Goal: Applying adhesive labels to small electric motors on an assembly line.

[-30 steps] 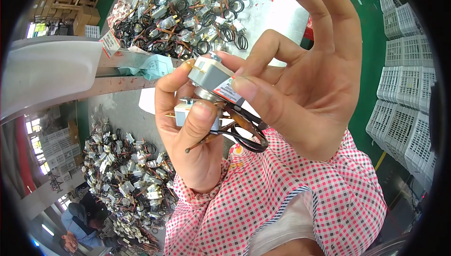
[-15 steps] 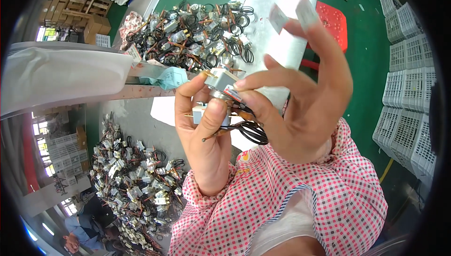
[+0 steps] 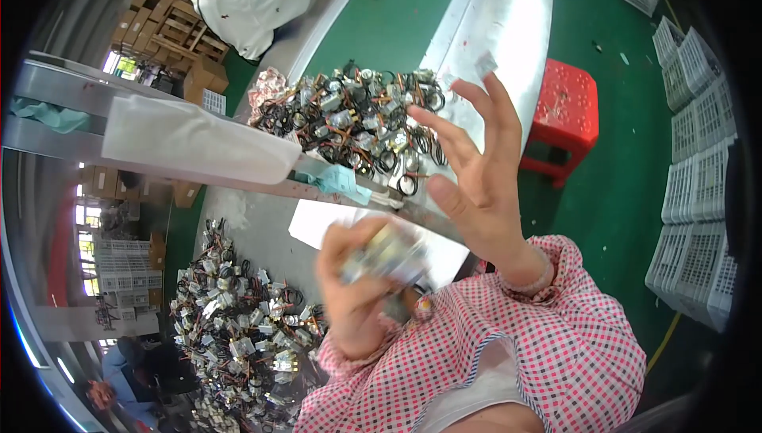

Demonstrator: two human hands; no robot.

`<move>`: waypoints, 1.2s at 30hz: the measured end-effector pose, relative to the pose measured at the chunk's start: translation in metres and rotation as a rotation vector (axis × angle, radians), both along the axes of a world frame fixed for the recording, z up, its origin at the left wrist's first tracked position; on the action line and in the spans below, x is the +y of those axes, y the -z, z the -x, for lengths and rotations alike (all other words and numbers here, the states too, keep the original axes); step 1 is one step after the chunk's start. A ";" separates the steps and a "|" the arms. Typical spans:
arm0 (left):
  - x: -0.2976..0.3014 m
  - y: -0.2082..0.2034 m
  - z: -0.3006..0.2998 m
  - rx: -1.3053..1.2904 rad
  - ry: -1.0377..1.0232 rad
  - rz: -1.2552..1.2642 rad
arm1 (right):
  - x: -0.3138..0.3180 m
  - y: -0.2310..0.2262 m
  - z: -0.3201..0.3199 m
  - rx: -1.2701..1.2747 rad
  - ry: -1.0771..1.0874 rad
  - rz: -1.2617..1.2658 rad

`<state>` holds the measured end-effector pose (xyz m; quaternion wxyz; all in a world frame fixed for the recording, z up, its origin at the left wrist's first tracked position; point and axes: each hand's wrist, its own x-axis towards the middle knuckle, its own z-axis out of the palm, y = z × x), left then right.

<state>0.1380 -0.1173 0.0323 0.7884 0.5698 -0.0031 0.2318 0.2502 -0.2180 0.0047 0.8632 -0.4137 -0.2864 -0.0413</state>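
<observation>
My left hand [image 3: 349, 282] is closed around a grey-white boxy thermostat [image 3: 389, 254] with brass-coloured parts. Motion blurs it, so its details and whether a second one is in the grip cannot be made out. Up and to the right, my right hand [image 3: 488, 187] is raised with its fingers spread, apart from the thermostat. A small pale sticker [image 3: 485, 64] clings to one of its fingertips. Beneath the left hand, a white sheet [image 3: 313, 223] lies on the grey table.
One heap of thermostats with black coiled tubes [image 3: 333, 119] lies beyond a metal rail [image 3: 385, 195]; another heap [image 3: 238, 330] lies at lower left. White cloth [image 3: 198, 139] drapes the rail. A red stool [image 3: 567, 103] and stacked white crates [image 3: 694, 187] stand right. A co-worker [image 3: 254, 8] is at far left.
My right hand has let go of the thermostat and moved up, its fingers spreading. My left hand has lowered with its hold. The view has shifted, bringing the co-worker at far left more into sight.
</observation>
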 end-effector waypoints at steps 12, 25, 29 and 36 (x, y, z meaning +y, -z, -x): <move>0.178 -0.029 -0.102 -0.159 -1.334 -0.977 | -0.037 0.067 -0.039 0.364 0.478 0.247; 0.148 0.113 -0.208 0.122 0.148 -1.844 | -0.065 0.082 -0.050 0.295 0.676 0.516; 0.201 0.078 -0.172 0.182 -0.046 -1.490 | -0.074 0.087 -0.048 0.280 0.598 0.428; 0.368 -0.014 0.092 1.514 -0.991 -1.517 | -0.080 0.089 -0.062 0.262 0.619 0.347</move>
